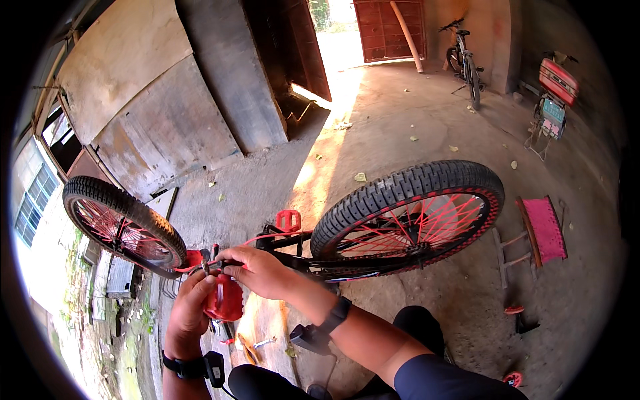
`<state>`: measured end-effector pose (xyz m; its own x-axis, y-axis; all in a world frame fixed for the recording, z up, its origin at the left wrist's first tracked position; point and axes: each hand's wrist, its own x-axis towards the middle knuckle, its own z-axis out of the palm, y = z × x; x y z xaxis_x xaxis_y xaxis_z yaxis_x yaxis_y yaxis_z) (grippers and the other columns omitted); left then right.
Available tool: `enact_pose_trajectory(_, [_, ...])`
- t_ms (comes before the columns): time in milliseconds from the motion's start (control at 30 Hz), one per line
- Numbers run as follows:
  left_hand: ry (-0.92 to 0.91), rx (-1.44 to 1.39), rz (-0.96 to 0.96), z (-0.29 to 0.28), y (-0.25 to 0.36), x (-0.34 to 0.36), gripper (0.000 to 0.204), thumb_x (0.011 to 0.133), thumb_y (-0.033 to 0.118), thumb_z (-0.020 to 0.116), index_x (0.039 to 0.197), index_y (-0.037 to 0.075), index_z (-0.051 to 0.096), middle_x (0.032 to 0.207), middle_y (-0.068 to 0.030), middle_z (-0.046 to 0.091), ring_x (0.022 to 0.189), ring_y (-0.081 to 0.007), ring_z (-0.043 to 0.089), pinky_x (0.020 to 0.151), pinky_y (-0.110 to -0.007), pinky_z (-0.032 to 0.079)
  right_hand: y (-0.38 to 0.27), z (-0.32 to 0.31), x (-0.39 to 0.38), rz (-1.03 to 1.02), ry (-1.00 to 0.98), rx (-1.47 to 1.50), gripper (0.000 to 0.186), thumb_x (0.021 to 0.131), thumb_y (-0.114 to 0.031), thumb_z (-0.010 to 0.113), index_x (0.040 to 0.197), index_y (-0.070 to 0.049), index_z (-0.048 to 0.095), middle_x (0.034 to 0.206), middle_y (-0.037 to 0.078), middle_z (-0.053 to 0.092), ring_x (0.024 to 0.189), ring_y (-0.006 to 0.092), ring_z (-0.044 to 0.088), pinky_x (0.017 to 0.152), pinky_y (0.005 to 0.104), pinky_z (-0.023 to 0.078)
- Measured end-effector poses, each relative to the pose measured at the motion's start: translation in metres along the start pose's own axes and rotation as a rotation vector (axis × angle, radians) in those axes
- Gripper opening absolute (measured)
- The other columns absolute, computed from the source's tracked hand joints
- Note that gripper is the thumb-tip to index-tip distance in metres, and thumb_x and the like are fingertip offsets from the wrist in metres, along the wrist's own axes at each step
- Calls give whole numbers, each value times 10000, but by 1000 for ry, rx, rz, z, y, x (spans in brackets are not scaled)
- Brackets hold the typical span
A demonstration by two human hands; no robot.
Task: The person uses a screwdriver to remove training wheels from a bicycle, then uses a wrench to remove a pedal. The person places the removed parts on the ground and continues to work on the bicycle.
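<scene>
A black-and-red bicycle with red spokes stands inverted before me, rear wheel point(407, 180) at right, front wheel point(90, 190) at left. My left hand point(190, 307) grips a small silver metal piece point(205, 265) beside a red part point(223, 300) of the bike. My right hand point(260, 272) pinches a small dark piece just right of it; its exact shape is unclear. A red pedal point(288, 220) juts up behind the frame. Yellow-handled pliers point(248, 350) and a small metal tool point(265, 342) lie on a board below my hands.
A pink folding stool point(540, 230) stands at right, with small red-and-black items point(513, 379) on the concrete. Another bicycle point(467, 67) and a red-seated two-wheeler point(553, 100) are at the back right. Metal sheets point(160, 113) lean at left beside an open red door point(390, 30).
</scene>
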<state>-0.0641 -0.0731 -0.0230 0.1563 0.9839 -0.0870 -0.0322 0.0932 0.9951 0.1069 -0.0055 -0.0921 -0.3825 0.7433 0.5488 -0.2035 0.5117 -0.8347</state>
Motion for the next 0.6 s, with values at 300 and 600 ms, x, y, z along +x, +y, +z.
enact_pose_trajectory(300, [60, -181, -19, 1, -12, 1, 359, 915, 237, 559, 1164, -21, 576, 1031, -94, 658, 926, -185, 643, 812, -322, 522, 0, -10, 8, 74, -99, 1, 213, 915, -113, 628, 1086, 14, 624, 949, 138, 649, 858, 212, 637, 769, 326, 492])
enact_pose_trajectory(600, [78, -311, -81, -8, -28, 2, 361, 942, 310, 545, 1154, 22, 590, 1020, -85, 680, 891, -186, 660, 796, -346, 543, -2, -9, 9, 167, -104, 26, 239, 900, -127, 640, 1072, 38, 620, 947, 159, 678, 864, 214, 656, 781, 323, 498])
